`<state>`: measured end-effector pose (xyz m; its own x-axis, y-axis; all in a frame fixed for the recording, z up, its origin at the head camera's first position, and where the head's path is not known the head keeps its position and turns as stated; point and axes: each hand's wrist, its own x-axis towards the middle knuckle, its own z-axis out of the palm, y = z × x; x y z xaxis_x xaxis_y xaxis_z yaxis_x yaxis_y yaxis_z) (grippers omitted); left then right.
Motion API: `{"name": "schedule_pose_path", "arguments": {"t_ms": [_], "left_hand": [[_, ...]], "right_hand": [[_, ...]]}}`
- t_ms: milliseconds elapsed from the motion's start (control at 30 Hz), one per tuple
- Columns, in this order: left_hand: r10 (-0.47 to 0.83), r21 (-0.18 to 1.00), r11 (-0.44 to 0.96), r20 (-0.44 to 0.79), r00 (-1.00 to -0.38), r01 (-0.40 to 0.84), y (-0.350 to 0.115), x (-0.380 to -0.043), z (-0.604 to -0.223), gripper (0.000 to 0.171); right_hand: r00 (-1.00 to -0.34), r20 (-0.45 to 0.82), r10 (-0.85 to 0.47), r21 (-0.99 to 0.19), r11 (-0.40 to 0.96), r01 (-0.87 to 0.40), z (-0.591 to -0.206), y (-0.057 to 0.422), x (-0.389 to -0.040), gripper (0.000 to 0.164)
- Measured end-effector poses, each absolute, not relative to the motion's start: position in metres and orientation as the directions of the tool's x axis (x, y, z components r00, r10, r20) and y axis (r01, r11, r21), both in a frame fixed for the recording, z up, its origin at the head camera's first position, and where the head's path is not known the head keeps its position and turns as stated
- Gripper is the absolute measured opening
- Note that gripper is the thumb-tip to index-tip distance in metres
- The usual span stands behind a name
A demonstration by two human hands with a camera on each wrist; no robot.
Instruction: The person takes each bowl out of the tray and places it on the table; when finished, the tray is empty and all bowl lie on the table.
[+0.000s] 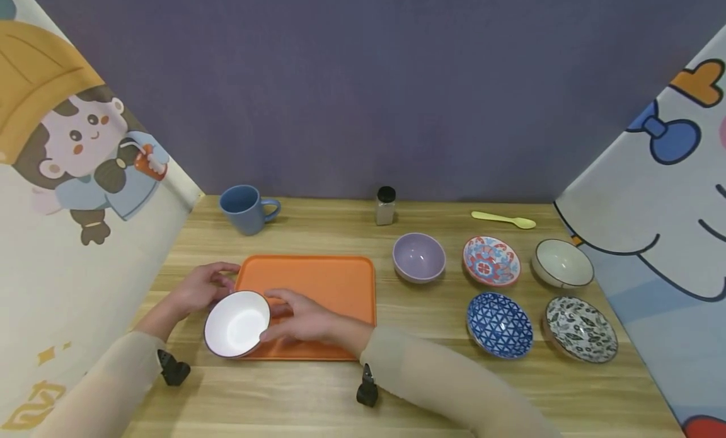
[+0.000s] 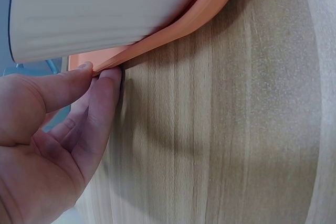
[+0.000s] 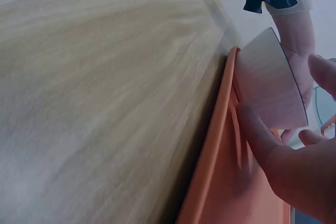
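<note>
A white bowl with a dark rim (image 1: 237, 324) sits upright at the near left corner of an orange tray (image 1: 317, 277). My left hand (image 1: 200, 289) is just left of the bowl; in the left wrist view its thumb and fingers pinch the tray's rim (image 2: 152, 43). To the bowl's right is my right hand (image 1: 309, 317), fingers spread and loosely bent. In the right wrist view the right thumb (image 3: 257, 132) lies against or very near the bowl's wall (image 3: 268, 77); contact is hard to tell.
A blue mug (image 1: 244, 210) and a black-capped shaker (image 1: 385, 206) stand at the back. Right of the tray are a purple bowl (image 1: 418, 258), several patterned dishes including a blue one (image 1: 499, 325), a cream bowl (image 1: 563, 263) and a yellow spoon (image 1: 503, 220). Walls enclose three sides.
</note>
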<state>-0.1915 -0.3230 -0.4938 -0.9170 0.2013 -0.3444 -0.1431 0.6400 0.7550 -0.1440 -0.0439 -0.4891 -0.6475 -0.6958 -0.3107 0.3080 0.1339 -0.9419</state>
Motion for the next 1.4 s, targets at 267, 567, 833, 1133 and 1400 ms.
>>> {"name": "schedule_pose_path", "arguments": {"t_ms": [267, 567, 833, 1133, 1400], "left_hand": [[0.196, 0.745, 0.653, -0.343, -0.919, -0.14, -0.321, -0.192, -0.492, 0.051], [0.21, 0.754, 0.644, -0.335, -0.918, -0.128, -0.32, -0.193, -0.49, 0.051], [0.206, 0.76, 0.634, -0.345, -0.916, -0.144, -0.322, -0.194, -0.493, 0.052], [0.196, 0.756, 0.64, -0.334, -0.922, -0.138, -0.324, -0.194, -0.498, 0.052], [0.189, 0.77, 0.614, -0.357, -0.915, -0.173, -0.323, -0.192, -0.497, 0.054]], "right_hand": [[-0.668, -0.371, -0.644, -0.918, 0.146, 0.369, -0.49, -0.054, -0.142, 0.073], [-0.683, -0.356, -0.638, -0.923, 0.126, 0.364, -0.49, -0.057, -0.14, 0.065], [-0.708, -0.36, -0.608, -0.926, 0.14, 0.35, -0.483, -0.06, -0.135, 0.061], [-0.727, -0.347, -0.593, -0.932, 0.133, 0.337, -0.485, -0.061, -0.132, 0.057], [-0.758, -0.36, -0.544, -0.924, 0.094, 0.371, -0.492, -0.064, -0.129, 0.056]]}}
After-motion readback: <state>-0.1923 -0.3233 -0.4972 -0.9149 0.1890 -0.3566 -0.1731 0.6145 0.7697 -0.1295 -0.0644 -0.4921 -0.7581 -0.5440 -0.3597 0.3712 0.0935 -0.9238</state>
